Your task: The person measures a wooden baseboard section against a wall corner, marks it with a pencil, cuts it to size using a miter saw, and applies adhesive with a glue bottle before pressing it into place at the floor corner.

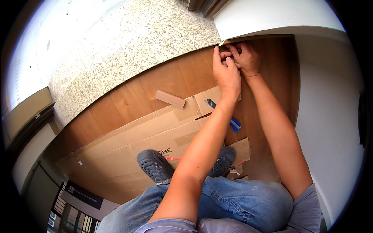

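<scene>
Both my hands meet at the far corner, where the brown wood floor [163,81] borders the speckled terrazzo slab [147,35] and the white wall. My left hand [228,75] has one digit stretched toward a small pale-yellow strip [222,43] at the edge, its other fingers curled. Beside it on the right, my right hand [248,59] is closed, fingertips at the narrow gap along the wall. What either hand holds is hidden. A blue utility knife [235,125] lies partly under my left forearm. To the left lies a short wood offcut [170,98].
A large flattened cardboard sheet [128,143] covers the floor under my dark clogs [154,165]. Torn cardboard scraps [241,149] lie by my right foot. White walls [330,97] rise at the right. A dark printed box [83,196] stands lower left, near a door frame [31,116].
</scene>
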Demonstrator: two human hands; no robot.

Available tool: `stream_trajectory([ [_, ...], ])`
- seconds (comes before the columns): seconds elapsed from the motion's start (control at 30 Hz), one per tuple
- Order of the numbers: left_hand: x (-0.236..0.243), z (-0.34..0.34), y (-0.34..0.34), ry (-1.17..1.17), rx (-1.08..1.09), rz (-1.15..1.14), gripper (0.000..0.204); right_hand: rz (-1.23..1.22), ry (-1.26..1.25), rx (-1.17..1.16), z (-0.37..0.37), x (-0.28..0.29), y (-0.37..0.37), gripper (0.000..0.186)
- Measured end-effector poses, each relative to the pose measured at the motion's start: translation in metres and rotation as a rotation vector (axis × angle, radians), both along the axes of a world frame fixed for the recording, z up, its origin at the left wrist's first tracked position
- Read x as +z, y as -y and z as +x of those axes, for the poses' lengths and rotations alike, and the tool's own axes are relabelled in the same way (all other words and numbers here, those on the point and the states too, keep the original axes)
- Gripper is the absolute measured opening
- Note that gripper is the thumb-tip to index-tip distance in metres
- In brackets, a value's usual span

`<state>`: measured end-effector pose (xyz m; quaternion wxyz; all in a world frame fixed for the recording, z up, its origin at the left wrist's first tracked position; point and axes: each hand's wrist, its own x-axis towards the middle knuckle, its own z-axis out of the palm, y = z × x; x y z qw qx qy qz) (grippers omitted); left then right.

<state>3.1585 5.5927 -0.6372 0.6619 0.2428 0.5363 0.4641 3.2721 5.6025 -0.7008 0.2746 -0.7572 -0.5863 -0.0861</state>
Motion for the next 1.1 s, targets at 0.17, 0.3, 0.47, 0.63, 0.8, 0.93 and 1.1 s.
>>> stream_trajectory([
  [0.17, -0.005, -0.015, -0.008, -0.180, -0.102, -0.003, 0.042, -0.020, -0.038, -0.002, 0.001, -0.001, 0.001, 0.039],
  [0.3, -0.018, -0.034, -0.015, -0.685, -0.058, 0.420, 0.030, -0.014, -0.007, 0.000, 0.003, 0.002, 0.000, 0.040],
  [0.47, -0.013, -0.053, -0.036, -0.657, -0.249, 0.492, 0.021, -0.024, -0.045, -0.006, 0.000, 0.003, 0.000, 0.039],
  [0.63, -0.014, -0.053, -0.046, -0.701, -0.315, 0.503, 0.020, -0.011, -0.003, 0.009, 0.002, 0.003, -0.001, 0.037],
  [0.8, -0.014, -0.052, -0.047, -0.683, -0.337, 0.434, 0.017, -0.012, -0.022, 0.010, 0.003, 0.001, 0.000, 0.037],
  [0.93, -0.015, -0.053, -0.045, -0.668, -0.323, 0.438, 0.015, -0.016, -0.022, 0.003, 0.001, 0.004, 0.000, 0.037],
  [1.1, -0.015, -0.054, -0.044, -0.663, -0.337, 0.374, 0.016, 0.001, -0.025, 0.012, 0.001, 0.003, -0.001, 0.038],
])
